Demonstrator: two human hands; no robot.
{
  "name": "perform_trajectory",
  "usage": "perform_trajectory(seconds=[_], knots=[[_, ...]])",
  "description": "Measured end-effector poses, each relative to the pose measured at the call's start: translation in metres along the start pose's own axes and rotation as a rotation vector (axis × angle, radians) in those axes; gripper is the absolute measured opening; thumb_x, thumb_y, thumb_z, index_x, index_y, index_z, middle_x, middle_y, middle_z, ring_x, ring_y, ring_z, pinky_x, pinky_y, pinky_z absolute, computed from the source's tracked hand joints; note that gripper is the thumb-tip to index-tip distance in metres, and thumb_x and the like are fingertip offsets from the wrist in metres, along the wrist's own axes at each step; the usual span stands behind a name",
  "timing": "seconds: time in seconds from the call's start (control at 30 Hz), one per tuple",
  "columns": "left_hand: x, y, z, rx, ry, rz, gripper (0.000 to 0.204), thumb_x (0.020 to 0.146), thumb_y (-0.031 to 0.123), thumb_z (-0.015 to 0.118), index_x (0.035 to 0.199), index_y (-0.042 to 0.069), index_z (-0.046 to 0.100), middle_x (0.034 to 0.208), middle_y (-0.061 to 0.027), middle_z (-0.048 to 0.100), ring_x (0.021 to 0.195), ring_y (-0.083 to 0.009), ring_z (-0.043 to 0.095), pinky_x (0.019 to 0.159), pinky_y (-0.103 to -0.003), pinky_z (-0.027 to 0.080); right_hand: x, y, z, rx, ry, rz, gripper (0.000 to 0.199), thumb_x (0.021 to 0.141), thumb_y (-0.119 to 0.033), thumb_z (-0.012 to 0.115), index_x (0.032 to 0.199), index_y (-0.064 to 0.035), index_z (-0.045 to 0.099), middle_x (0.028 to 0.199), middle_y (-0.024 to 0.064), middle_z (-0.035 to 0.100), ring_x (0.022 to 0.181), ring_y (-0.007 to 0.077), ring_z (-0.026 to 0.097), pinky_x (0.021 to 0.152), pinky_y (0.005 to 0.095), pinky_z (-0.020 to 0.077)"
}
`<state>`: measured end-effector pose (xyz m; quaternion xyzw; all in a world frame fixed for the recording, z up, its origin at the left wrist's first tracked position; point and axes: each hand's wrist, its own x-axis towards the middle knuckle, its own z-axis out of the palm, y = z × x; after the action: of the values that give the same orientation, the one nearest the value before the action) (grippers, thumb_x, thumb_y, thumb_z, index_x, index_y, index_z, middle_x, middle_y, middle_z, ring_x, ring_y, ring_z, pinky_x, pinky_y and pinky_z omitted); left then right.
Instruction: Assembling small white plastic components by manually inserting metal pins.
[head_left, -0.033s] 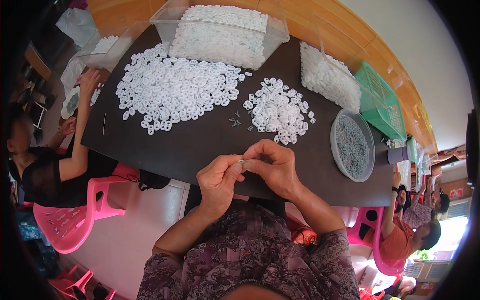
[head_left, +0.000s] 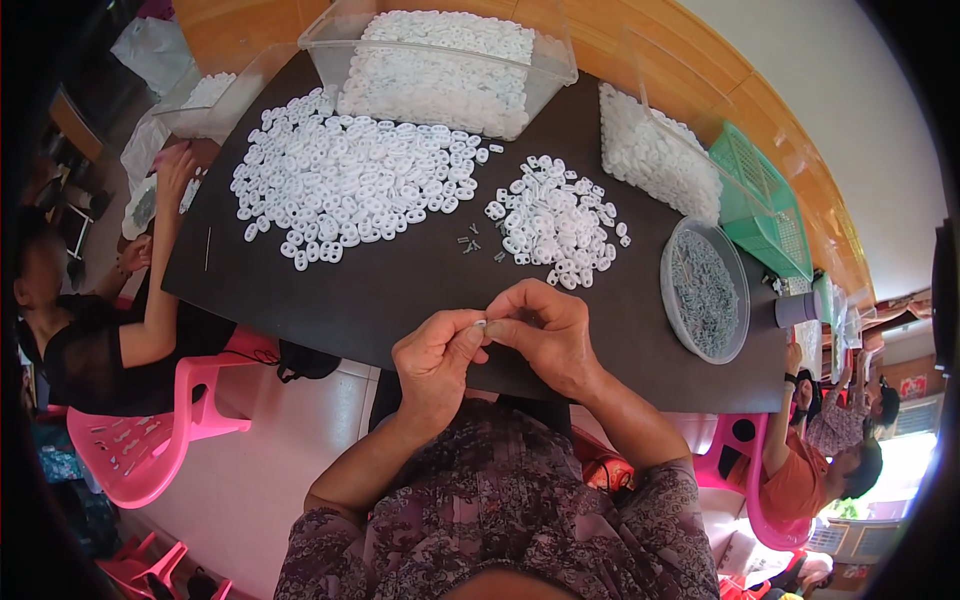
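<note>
Both of my hands meet over the near edge of the dark table. My left hand (head_left: 435, 355) is closed, pinching a small white plastic piece (head_left: 481, 323) between thumb and forefinger. From the other side my right hand (head_left: 550, 335) closes its thumb and fingers on the same piece, whose shape is mostly hidden by the fingertips. Just beyond them lies a small pile of white oval two-holed pieces (head_left: 560, 215). A few little grey metal screws or pins (head_left: 470, 243) are scattered to its left. Farther left spreads a larger heap of the white two-holed pieces (head_left: 350, 180).
A round clear tub (head_left: 741, 335) of small grey metal parts stands at right, near a green basket (head_left: 780, 235). Clear bins (head_left: 560, 75) of white pieces line the back. A thin rod (head_left: 208, 248) lies at left. Other people sit on pink chairs (head_left: 180, 440) at both sides.
</note>
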<state>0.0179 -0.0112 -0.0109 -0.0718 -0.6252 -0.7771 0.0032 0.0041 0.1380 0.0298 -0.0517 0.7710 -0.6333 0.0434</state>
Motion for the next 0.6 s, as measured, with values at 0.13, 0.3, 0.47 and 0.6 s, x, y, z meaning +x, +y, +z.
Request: perform_trajectory(seconds=[0.13, 0.3, 0.47, 0.6], knots=[[0.003, -0.001, 0.000, -0.140, -0.008, -0.079, 0.012, 0.091, 0.005, 0.060, 0.099, -0.002, 0.064, 0.081, -0.0052, 0.064, 0.066, -0.0077, 0.059, 0.060, -0.020, 0.048, -0.003, -0.009, -0.005, -0.064, 0.027, -0.007, 0.010, 0.081, -0.001, 0.067, 0.091, -0.0008, 0.064, 0.083, 0.0003, 0.064, 0.077, 0.0061, 0.057, 0.069, 0.0219, 0.0464], [0.006, 0.000, 0.000, -0.213, 0.018, -0.126, 0.018, 0.090, 0.007, 0.061, 0.104, -0.004, 0.063, 0.081, -0.0103, 0.066, 0.064, -0.0122, 0.061, 0.063, -0.022, 0.050, -0.005, 0.011, -0.051, -0.263, 0.320, -0.166, 0.012, 0.080, -0.001, 0.068, 0.091, -0.0005, 0.065, 0.083, 0.0055, 0.063, 0.076, 0.0116, 0.059, 0.069, 0.0245, 0.0469], [0.009, -0.004, 0.003, -0.226, 0.016, -0.096, 0.019, 0.090, 0.007, 0.061, 0.105, -0.004, 0.063, 0.081, -0.0110, 0.066, 0.063, -0.0124, 0.061, 0.061, -0.023, 0.050, -0.014, 0.028, -0.083, -0.365, 0.413, -0.122, 0.013, 0.077, 0.001, 0.067, 0.090, -0.0010, 0.067, 0.079, 0.0058, 0.062, 0.073, 0.0139, 0.058, 0.065, 0.0267, 0.0457], [0.010, -0.004, 0.004, -0.230, -0.023, -0.116, 0.020, 0.091, 0.006, 0.059, 0.109, -0.004, 0.062, 0.084, -0.0099, 0.065, 0.067, -0.0113, 0.061, 0.063, -0.022, 0.051, -0.013, 0.036, -0.078, -0.564, 0.374, -0.236, 0.016, 0.073, 0.001, 0.069, 0.088, -0.0025, 0.067, 0.074, 0.0085, 0.059, 0.069, 0.0232, 0.057, 0.062, 0.0316, 0.0449]])
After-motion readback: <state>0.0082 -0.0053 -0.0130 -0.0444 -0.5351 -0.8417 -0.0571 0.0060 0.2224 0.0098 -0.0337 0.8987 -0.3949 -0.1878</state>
